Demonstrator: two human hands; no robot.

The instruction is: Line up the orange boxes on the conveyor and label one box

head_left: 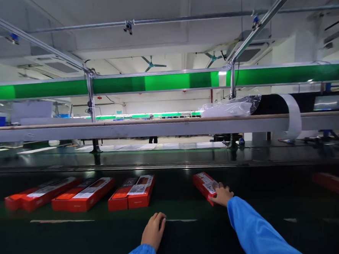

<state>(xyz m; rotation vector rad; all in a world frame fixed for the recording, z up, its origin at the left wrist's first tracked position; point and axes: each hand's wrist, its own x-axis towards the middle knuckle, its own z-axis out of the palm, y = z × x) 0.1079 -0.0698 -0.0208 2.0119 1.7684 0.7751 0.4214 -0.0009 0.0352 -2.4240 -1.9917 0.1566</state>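
Observation:
My right hand (pixel 223 194) grips the near right end of a red box (pixel 204 183) with a white label, its fingers over the top and side. The box lies at an angle on the dark green conveyor belt (pixel 180 238). My left hand (pixel 153 230) is just above or on the belt, fingers loosely curled together and holding nothing I can see. Beyond it to the left, a pair of red boxes (pixel 139 196) lies side by side. Further left are another pair of boxes (pixel 92 195) and a third pair (pixel 46 194), all label side up.
At the far right, another red box (pixel 332 184) shows blurred. A long white rail (pixel 158 130) runs across behind the belt, held by metal posts (pixel 90 95). Clear plastic wrapping (pixel 234 106) lies on the rail. Pale worn streaks (pixel 63 221) mark the belt. A person (pixel 153 138) stands far off.

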